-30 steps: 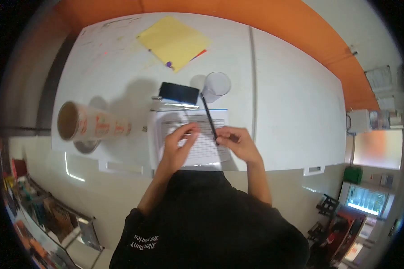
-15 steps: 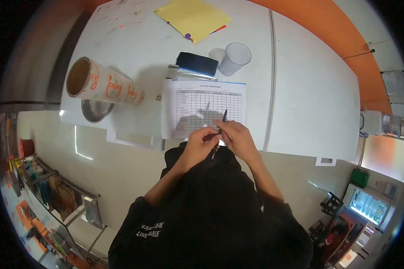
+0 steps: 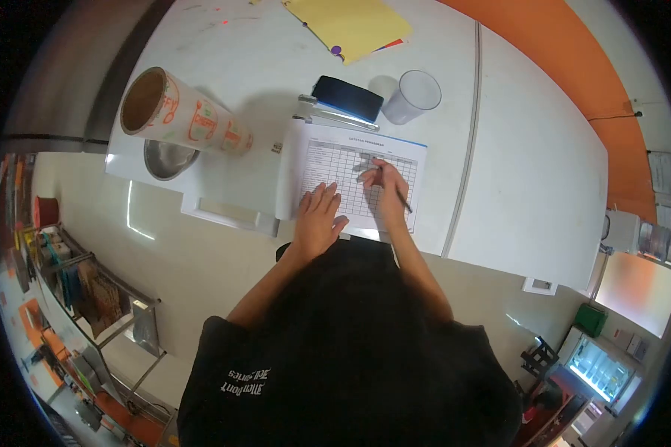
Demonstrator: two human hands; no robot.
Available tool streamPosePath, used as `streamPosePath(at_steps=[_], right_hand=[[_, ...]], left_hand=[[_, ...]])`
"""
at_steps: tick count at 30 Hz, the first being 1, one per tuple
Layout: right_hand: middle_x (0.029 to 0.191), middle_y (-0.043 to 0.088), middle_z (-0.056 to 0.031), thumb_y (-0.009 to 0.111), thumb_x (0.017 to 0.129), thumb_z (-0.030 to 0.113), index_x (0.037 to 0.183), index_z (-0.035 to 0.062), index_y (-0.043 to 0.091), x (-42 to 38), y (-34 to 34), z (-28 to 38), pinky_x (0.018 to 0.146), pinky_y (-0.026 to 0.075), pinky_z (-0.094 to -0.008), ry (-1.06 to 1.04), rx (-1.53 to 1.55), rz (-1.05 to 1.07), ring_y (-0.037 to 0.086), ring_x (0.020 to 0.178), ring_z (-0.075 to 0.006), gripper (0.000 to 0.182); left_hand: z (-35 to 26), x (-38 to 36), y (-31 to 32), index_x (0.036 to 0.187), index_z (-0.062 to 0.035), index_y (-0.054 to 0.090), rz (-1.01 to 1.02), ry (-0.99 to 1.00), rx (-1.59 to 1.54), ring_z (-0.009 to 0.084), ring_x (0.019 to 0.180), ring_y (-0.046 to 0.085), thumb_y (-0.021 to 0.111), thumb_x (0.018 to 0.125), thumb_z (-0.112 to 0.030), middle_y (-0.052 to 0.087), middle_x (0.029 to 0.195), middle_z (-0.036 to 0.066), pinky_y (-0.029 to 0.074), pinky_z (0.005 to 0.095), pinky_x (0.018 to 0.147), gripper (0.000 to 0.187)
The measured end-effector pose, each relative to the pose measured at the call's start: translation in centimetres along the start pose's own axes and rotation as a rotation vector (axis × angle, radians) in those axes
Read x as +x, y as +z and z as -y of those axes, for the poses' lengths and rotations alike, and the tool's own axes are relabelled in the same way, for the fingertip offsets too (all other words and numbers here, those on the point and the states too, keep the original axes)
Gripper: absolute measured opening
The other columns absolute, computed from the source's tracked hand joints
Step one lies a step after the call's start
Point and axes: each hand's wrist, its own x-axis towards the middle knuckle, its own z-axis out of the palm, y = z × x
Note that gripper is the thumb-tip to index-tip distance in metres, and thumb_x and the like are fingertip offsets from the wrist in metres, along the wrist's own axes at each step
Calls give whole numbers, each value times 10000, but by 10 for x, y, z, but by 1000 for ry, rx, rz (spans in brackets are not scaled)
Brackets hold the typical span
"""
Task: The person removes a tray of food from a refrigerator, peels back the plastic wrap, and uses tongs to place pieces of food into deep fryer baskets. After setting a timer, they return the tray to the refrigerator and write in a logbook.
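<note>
A printed form with a grid table [image 3: 359, 203] lies on the white table [image 3: 529, 149] in front of me. My left hand [image 3: 320, 221] rests flat on the lower left of the sheet, fingers spread. Over the right half of the grid, my right hand [image 3: 386, 188] grips a dark pen [image 3: 405, 200] in a writing hold, its back end pointing down toward me. The hand's shadow falls on the rows around the pen tip. Just beyond the form's top edge lie a metal bar-like piece [image 3: 343, 118] and a dark blue-black case [image 3: 348, 97].
A translucent cup [image 3: 413, 98] stands right of the case. Yellow paper [image 3: 350, 26] lies at the back. On the left are a large printed film roll [image 3: 201, 119] and a metal bowl [image 3: 170, 160]. A seam [image 3: 466, 149] crosses the table to the right.
My hands, earlier together around the pen near the table's front edge, have parted. The left now lies flat on the form; the right has moved the pen up over the grid. The view has shifted slightly.
</note>
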Motion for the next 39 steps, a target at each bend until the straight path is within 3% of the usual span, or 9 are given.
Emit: streamPosePath(at_steps=[1, 4, 8, 10, 13, 23, 26, 34, 39], right_hand=[[737, 584, -75, 365, 952, 333, 905, -61, 597, 9, -3, -2, 564, 421, -242, -14, 55, 8, 491, 574, -117, 459], [721, 576, -72, 354, 952, 353, 901, -57, 596, 33, -16, -5, 557, 422, -244, 37, 60, 38, 497, 572, -121, 479], [695, 569, -74, 446, 930, 231, 885, -53, 600, 45, -22, -23, 519, 422, -237, 43, 12, 199, 498, 561, -109, 326], [685, 574, -88, 467, 905, 119, 894, -36, 569, 45, -20, -33, 492, 424, -232, 108, 96, 151, 497, 535, -108, 187], [703, 595, -113, 454, 893, 70, 912, -17, 522, 48, -22, -35, 470, 432, -230, 98, 107, 148, 520, 520, -118, 112], [793, 609, -119, 548, 871, 130, 954, -49, 573, 63, -36, -21, 560, 521, -249, 296, 107, 261, 587, 630, -135, 199], [793, 609, -106, 568, 850, 89, 954, -43, 573, 69, -39, -25, 570, 523, -246, 140, -53, 361, 588, 645, -127, 168], [724, 638, -70, 608, 793, 54, 861, -31, 611, 89, -48, -25, 542, 485, -212, 53, -324, 455, 592, 610, -87, 109], [777, 642, -128, 663, 726, 76, 839, 35, 629, 96, -55, -28, 596, 505, -280, -109, -557, 516, 632, 656, -195, 125]], left_hand=[[-1, 0, 1, 1115, 2, 509, 8, -10, 15, 324, 1223, 330, 601, 786, -246, 395, 1298, 137, 294, 504, 970, 422], [-5, 4, 0, 1135, -1, 489, 16, -41, 84, 318, 1205, 350, 587, 792, -260, 411, 1276, 136, 293, 494, 973, 440], [-17, 22, 0, 1146, 1, 478, 86, -145, 24, 314, 1203, 350, 574, 801, -262, 415, 1267, 141, 278, 493, 982, 444], [-19, 34, 5, 1165, 1, 470, 72, -157, -57, 314, 1222, 332, 571, 803, -269, 403, 1284, 145, 257, 500, 995, 464], [-21, 46, 22, 1211, -4, 448, -44, -54, 44, 312, 1254, 302, 568, 805, -303, 382, 1312, 153, 210, 519, 1017, 518], [-31, 55, 46, 1216, 19, 449, -83, -117, 150, 339, 1268, 284, 541, 803, -399, 385, 1313, 173, 145, 616, 994, 594], [-33, 56, 51, 1188, 25, 476, -110, -126, 171, 347, 1271, 273, 560, 781, -395, 391, 1306, 177, 137, 634, 985, 590], [-33, 64, 57, 1212, -49, 484, -19, -236, 164, 331, 1295, 234, 620, 708, -441, 340, 1366, 112, 119, 628, 998, 653], [-34, 59, 66, 1237, -101, 478, 35, -262, 188, 323, 1309, 219, 613, 694, -500, 310, 1399, 67, 103, 632, 1000, 687]])
